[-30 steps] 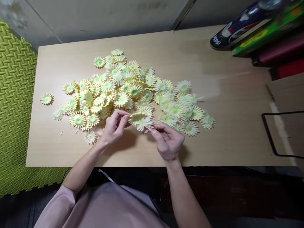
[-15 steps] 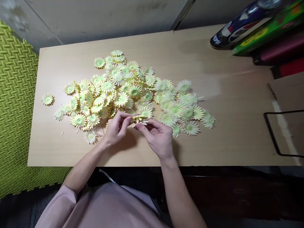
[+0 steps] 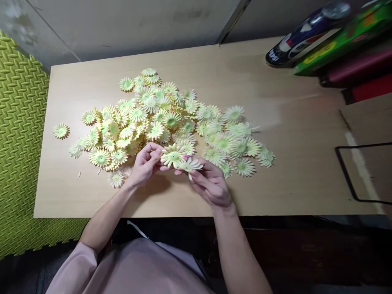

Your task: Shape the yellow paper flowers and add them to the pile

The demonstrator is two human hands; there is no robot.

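Flower pile (image 3: 138, 114): my landmark here; a big loose heap of pale daisy-type heads on the table (image 3: 290, 171), some petals tipped pink.
Left hand (image 3: 146, 165): just on the near side of the pile; thumb and fingers pinched on the left edge of a yellow flower (image 3: 173, 156), green centre up.
Right hand (image 3: 212, 183): also on the near side of the pile; fingers closed round the right edge of a white flower (image 3: 190, 164), which sits tilted.
Flowers in hand: only this pair, both up off the table at the pile's near edge; I'd call it mid-handling, the two held separately, one per hand.
Flowers on the table: loads left, I reckon; the pile spreads well out on both sides, plus a lone flower (image 3: 61, 131) apart to its left; can't say which ones, if any, are done with.
Loose petals (image 3: 79, 174): a couple of bits by the pile's near left side; no clue which flower they're off.
Hard to see: whether the held flowers touch or just overlap from up here; the gripping fingertips are partly covered; lower layers of the pile are buried; flowers too jumbled to count, sorry.
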